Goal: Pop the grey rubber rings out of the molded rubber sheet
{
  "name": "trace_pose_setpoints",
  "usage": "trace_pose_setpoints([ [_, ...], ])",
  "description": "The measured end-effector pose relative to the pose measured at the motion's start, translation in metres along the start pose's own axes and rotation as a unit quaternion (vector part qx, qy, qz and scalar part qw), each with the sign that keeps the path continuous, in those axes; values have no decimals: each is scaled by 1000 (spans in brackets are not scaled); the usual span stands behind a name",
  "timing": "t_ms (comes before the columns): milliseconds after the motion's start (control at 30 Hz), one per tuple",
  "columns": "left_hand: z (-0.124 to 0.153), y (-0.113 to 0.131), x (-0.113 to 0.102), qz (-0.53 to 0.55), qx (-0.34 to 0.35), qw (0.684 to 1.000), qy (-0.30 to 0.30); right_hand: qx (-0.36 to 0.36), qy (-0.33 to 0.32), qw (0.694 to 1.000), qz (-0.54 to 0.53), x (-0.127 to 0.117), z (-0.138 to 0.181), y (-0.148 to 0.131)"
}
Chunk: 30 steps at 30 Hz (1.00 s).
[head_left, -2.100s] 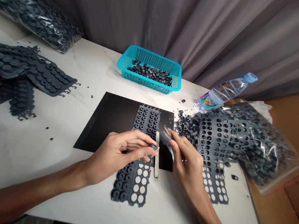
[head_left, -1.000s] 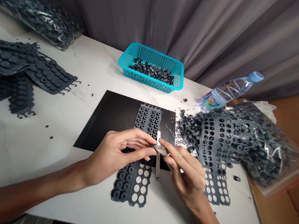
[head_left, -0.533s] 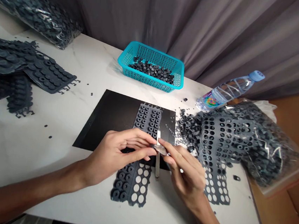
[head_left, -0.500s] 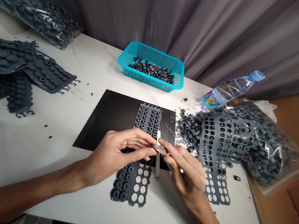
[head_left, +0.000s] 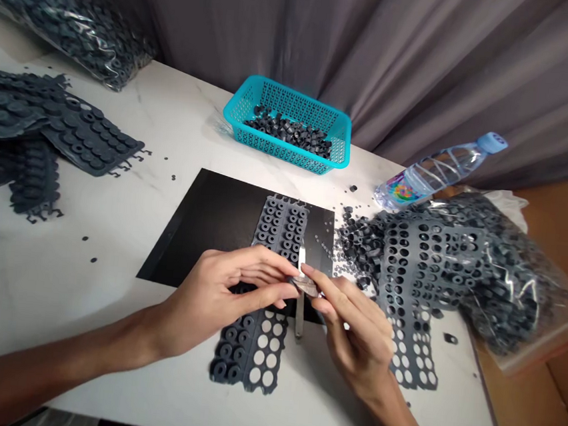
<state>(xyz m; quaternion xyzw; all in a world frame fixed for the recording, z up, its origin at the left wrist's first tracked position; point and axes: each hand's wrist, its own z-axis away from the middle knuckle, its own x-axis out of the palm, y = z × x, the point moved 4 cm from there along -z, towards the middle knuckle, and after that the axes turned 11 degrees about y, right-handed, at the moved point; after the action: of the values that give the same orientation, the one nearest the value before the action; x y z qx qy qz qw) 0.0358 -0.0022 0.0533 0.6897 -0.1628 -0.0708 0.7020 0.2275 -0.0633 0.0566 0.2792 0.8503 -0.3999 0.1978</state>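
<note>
My left hand [head_left: 237,285] reaches in from the left, thumb and fingertips closed on the left end of a small, shiny dark-grey flat piece [head_left: 307,286]. My right hand [head_left: 354,320] pinches the right end of it; its exact kind is too small to make out. Just under the fingertips lies a slim metal tool [head_left: 299,318] with a bright flat tip pointing away from me. Below my left hand a dark rubber sheet of moulded rings [head_left: 230,352] runs over a black mat [head_left: 202,232]. The sheet's near right columns are punched through, and my left hand covers its middle.
A turquoise basket [head_left: 284,158] of small black parts stands at the back. On the right are a water bottle [head_left: 433,170], loose parts [head_left: 362,240], a punched sheet [head_left: 411,279] and a filled plastic bag [head_left: 500,314]. Rubber sheets [head_left: 90,134] and another bag [head_left: 71,18] lie left.
The small grey piece has tilted slightly between my fingertips, and my right hand has shifted a touch to the right. Both hands keep their grip.
</note>
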Motion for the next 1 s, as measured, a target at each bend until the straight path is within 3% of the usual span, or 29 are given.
trace_pose_setpoints([
  [1000,1,1,1,16,-1,1000,-6,-15,17,999,23,-1,-1,-3],
])
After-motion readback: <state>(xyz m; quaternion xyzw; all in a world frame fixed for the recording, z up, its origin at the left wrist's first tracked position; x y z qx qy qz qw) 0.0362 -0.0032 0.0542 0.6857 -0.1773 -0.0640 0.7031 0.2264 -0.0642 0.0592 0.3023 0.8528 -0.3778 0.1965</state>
